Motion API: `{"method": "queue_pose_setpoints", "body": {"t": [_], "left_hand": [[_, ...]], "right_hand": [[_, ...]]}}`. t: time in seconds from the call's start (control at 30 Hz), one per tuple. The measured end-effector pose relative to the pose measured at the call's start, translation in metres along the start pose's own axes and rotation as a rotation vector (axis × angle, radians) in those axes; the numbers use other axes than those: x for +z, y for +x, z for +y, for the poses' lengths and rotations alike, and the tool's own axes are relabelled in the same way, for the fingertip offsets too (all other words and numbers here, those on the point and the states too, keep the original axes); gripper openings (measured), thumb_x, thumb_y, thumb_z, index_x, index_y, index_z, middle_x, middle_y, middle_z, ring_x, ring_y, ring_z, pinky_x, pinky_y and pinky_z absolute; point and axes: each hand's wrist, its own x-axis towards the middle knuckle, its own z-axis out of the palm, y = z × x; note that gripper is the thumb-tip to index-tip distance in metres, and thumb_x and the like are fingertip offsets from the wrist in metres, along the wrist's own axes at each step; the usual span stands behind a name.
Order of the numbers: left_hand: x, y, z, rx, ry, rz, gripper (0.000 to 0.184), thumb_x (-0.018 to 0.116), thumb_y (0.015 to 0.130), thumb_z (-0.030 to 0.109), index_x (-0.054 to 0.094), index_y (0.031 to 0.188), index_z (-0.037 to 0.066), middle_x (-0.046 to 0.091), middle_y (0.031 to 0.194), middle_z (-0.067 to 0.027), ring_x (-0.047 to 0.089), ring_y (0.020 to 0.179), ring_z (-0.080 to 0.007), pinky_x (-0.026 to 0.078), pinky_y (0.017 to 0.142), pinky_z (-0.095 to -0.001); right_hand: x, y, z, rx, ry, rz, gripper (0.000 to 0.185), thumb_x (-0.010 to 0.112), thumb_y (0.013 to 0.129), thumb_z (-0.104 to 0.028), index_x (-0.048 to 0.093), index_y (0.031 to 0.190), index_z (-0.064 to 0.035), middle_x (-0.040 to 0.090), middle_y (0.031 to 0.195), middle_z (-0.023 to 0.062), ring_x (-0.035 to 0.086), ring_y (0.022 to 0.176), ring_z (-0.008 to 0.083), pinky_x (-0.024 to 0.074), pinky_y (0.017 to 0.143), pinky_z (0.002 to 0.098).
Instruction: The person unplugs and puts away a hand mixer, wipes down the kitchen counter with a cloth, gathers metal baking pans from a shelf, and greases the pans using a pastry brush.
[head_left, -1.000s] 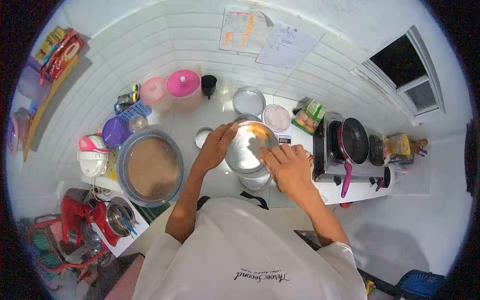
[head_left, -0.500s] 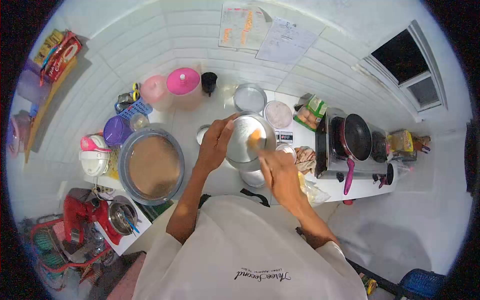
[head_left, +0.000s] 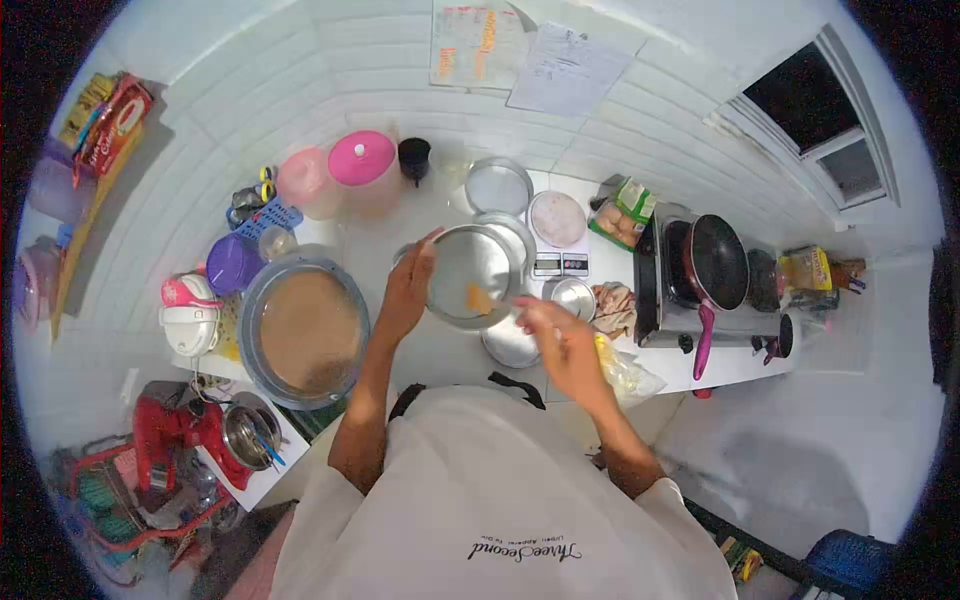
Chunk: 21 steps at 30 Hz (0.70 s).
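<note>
My left hand (head_left: pixel 411 288) grips the left rim of a round silver cake pan (head_left: pixel 466 258), which is held tilted above the counter. In my closed right hand (head_left: pixel 562 345) is a brush with an orange-tan head (head_left: pixel 480 299); the head rests against the inner wall of the pan, at its lower right. Slightly blurred, the brush shows little of its handle. Another round pan (head_left: pixel 515 236) lies partly hidden behind the held one. A further pan (head_left: pixel 511 345) lies below it, near the counter's front edge.
To the left stands a large grey tub (head_left: pixel 258 380) of brown batter-like liquid. A kitchen scale (head_left: pixel 560 264) bears a round container (head_left: pixel 558 219). On the right, a frying pan (head_left: pixel 718 262) sits on the stove (head_left: pixel 652 300). A red stand mixer (head_left: pixel 165 430) is at lower left.
The held pan has shifted left and tilted, uncovering another pan behind it. The brush head has moved down and left, to the pan's lower right wall.
</note>
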Motion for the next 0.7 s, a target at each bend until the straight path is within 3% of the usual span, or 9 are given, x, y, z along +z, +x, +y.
{"method": "queue_pose_setpoints", "body": {"t": [0.03,0.13,0.27,0.37,0.47,0.57,0.7], "left_hand": [[-0.007,-0.003,-0.007,-0.012,-0.02,0.005,0.046,0.042,0.11,0.034,0.054,0.142,0.003,0.062,0.129,-0.0168,0.057,0.12,-0.0264,0.04,0.107,-0.0345],[-0.023,-0.022,-0.014,-0.176,0.07,-0.049,0.047,0.042,0.11,0.034,0.052,0.143,0.001,0.059,0.136,-0.0187,0.054,0.129,-0.028,0.038,0.111,-0.0351],[-0.035,-0.044,-0.06,-0.223,0.224,-0.182,0.049,0.042,0.11,0.035,0.049,0.144,0.001,0.058,0.14,-0.0198,0.052,0.134,-0.0286,0.037,0.112,-0.0355],[-0.033,-0.056,-0.088,-0.274,0.254,-0.227,0.054,0.041,0.109,0.04,0.048,0.145,0.001,0.058,0.138,-0.0213,0.053,0.131,-0.0321,0.038,0.111,-0.0384],[-0.033,-0.067,-0.092,-0.302,0.284,-0.258,0.058,0.04,0.109,0.045,0.048,0.144,0.0,0.057,0.138,-0.0225,0.053,0.13,-0.0335,0.038,0.111,-0.0395],[-0.036,-0.08,-0.156,-0.232,0.371,-0.255,0.06,0.038,0.109,0.047,0.048,0.144,0.0,0.056,0.137,-0.0225,0.054,0.128,-0.0329,0.039,0.11,-0.0394],[-0.03,-0.08,-0.14,-0.436,0.37,-0.242,0.063,0.034,0.109,0.05,0.047,0.144,0.0,0.054,0.14,-0.022,0.052,0.129,-0.0329,0.037,0.11,-0.0392]], "right_hand": [[-0.005,-0.001,0.01,-0.034,0.084,0.078,0.033,0.05,0.108,-0.023,0.067,0.119,0.0024,0.072,0.101,0.012,0.066,0.08,0.0152,0.0533,0.075,0.0299],[-0.036,-0.005,0.022,0.067,0.162,0.243,0.032,0.05,0.109,-0.024,0.067,0.118,0.0014,0.071,0.097,0.0098,0.065,0.079,0.0127,0.0532,0.073,0.0283],[-0.088,-0.032,0.053,0.079,0.013,0.558,0.029,0.049,0.109,-0.024,0.066,0.113,-0.0002,0.072,0.092,0.008,0.066,0.078,0.0123,0.0526,0.071,0.0276],[-0.125,-0.064,0.063,0.166,-0.39,0.573,0.03,0.052,0.107,-0.025,0.066,0.112,0.0008,0.072,0.08,0.0109,0.068,0.073,0.0148,0.0539,0.069,0.0309],[-0.133,-0.092,0.078,0.284,-0.435,0.532,0.03,0.053,0.106,-0.024,0.067,0.111,0.0014,0.072,0.081,0.0118,0.069,0.074,0.0161,0.054,0.068,0.0308],[-0.119,-0.101,0.086,0.32,-0.424,0.497,0.029,0.052,0.106,-0.022,0.069,0.111,0.0015,0.073,0.084,0.0142,0.071,0.074,0.0195,0.0548,0.069,0.0328],[-0.11,-0.108,0.124,0.328,-0.44,0.383,0.03,0.054,0.105,-0.023,0.069,0.114,0.0022,0.073,0.089,0.0181,0.072,0.079,0.0295,0.0555,0.074,0.0386]]}}
